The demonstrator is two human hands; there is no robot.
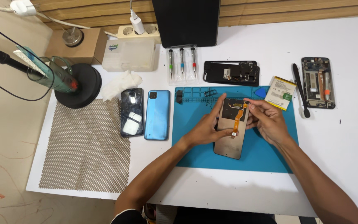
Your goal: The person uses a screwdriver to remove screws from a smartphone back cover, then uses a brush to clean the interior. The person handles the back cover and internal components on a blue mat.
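Head view showed a white table (344,141) bearing a teal work mat (266,157), on which a phone display panel (231,128) lay face down, long axis running away from the person with a slight tilt. The left hand (206,130) gripped its left edge, fingers curled over the back, and the right hand (268,120) pinched the right edge near the top, apparently by the orange flex cable (239,118). A blue phone (157,114) lay left, a battery (280,92) and black spudger (301,90) right, none obstructing.
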